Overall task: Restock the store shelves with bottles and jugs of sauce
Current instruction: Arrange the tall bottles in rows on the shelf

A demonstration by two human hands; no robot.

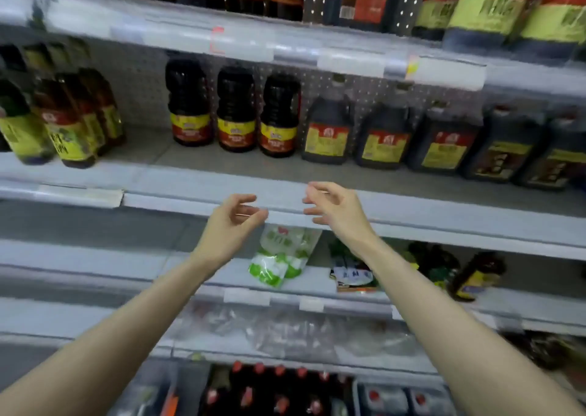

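Before the middle shelf (190,190), left hand (234,222) and right hand (333,208) empty, fingers (320,188) loosely curled, jugs (326,130) of dark sauce behind

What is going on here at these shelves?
A person holds both bare arms out toward the middle shelf. The left hand and the right hand hold nothing, fingers loosely curled, in front of its edge. Three dark sauce bottles stand at the back of that shelf, with squarer jugs to their right.
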